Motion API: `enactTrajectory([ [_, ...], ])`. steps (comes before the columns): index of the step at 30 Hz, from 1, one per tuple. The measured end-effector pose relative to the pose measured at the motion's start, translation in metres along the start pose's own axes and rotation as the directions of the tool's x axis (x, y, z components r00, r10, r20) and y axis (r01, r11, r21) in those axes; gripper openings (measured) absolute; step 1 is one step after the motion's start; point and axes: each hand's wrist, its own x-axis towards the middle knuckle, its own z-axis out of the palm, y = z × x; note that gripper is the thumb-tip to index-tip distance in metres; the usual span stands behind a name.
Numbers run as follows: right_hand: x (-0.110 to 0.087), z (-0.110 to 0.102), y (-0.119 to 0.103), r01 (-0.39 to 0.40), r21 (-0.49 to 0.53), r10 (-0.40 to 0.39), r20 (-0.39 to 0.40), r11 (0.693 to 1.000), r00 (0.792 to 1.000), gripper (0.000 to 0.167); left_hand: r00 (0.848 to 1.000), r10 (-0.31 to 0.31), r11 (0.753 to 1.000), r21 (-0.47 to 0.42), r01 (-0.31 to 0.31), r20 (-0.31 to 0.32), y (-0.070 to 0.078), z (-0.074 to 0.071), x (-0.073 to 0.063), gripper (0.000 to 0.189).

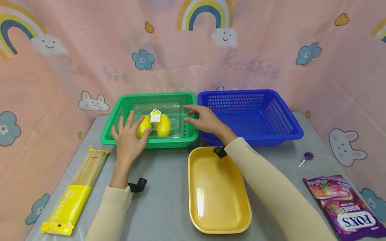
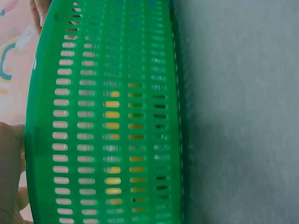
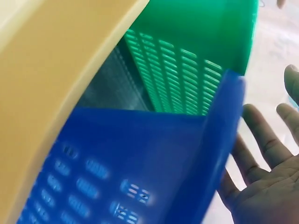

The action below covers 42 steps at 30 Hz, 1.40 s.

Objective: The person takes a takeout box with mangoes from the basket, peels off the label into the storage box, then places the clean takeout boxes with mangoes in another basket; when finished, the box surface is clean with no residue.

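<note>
A clear plastic box (image 1: 176, 117) lies inside the green basket (image 1: 110, 130), with two yellow fruits (image 1: 164, 126) and a white label on top. My left hand (image 1: 129, 139) is spread over the basket's front rim, thumb and forefinger overlapping the box's left side in the head view. Only part of the left hand (image 2: 10, 172) shows in the left wrist view, beside the green wall. Over the basket's right rim, my right hand (image 1: 206, 118) has its fingers extended toward the box's right end. In the right wrist view, the right hand (image 3: 268, 182) appears with fingers apart, holding nothing.
A blue basket (image 1: 241, 125) stands right of the green one. The yellow tray (image 1: 220, 194) sits in front, partly under my right forearm. Noodles in a yellow pack (image 1: 75, 194) lie at left; a lollipop (image 1: 308, 156) and purple candy bag (image 1: 346, 207) at right.
</note>
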Motion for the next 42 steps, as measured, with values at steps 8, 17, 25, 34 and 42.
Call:
enactTrajectory([
  [8, 0.018, 0.011, 0.001, 0.002, -0.079, 0.002, 0.044, 0.997, 0.999, 0.051, 0.999, -0.015, 1.0, -0.002, 0.015, -0.04, -0.015, -0.01, 0.001, 0.051],
  [17, 0.026, 0.015, 0.001, 0.001, -0.163, 0.009, 0.058, 0.987, 0.998, 0.044, 0.998, -0.043, 0.999, -0.004, 0.042, -0.053, -0.032, -0.023, 0.005, 0.056],
  [25, 0.032, 0.022, 0.004, 0.027, -0.387, -0.004, 0.061, 0.922, 0.998, 0.054, 0.999, -0.026, 0.999, 0.03, 0.026, -0.024, -0.04, -0.026, 0.005, 0.056],
  [34, 0.035, 0.029, 0.007, 0.029, -0.476, 0.007, 0.074, 0.879, 0.997, 0.061, 1.0, -0.016, 0.999, 0.035, 0.017, -0.026, -0.044, -0.025, 0.003, 0.054],
  [42, 0.04, 0.033, 0.005, 0.009, -0.494, 0.061, 0.125, 0.869, 0.99, 0.067, 0.999, -0.023, 0.999, 0.04, 0.024, -0.023, -0.049, -0.022, 0.003, 0.053],
])
